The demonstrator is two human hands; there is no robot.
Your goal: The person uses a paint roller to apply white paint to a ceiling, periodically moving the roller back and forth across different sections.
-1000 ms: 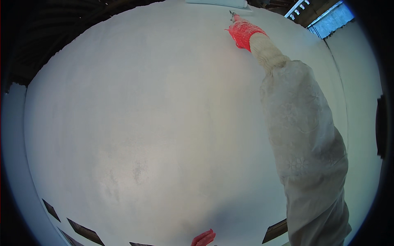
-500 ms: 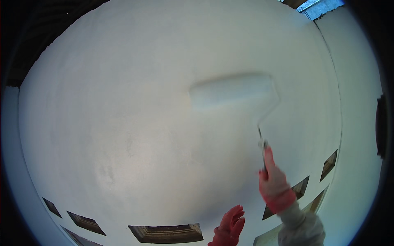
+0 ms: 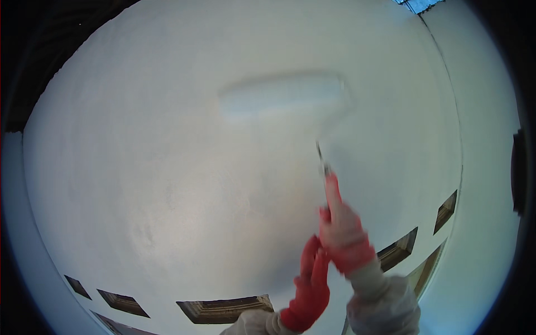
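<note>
A wide paint roller [image 3: 282, 96] with a pale sleeve lies against a large white plastered surface [image 3: 184, 167], smeared by motion. My right hand [image 3: 343, 226], in a red and pale work glove, is closed around the roller's handle, with one finger stretched along it towards the wire frame. Just below and to the left, my left hand [image 3: 310, 287] in a red glove is raised with fingers extended, close to the right glove's cuff. Whether the two gloves touch, I cannot tell. The handle's lower end is hidden by the right hand.
Dark rectangular recesses, one a framed opening [image 3: 226, 309], line the lower edge of the white surface. A crack [image 3: 446, 72] runs down the right-hand corner. Dark boards [image 3: 50, 50] show at the upper left, and a bluish gap [image 3: 419, 4] at the top right.
The roller and my right hand have moved up and to the left. My left hand has risen towards the right hand, and its sleeve now shows.
</note>
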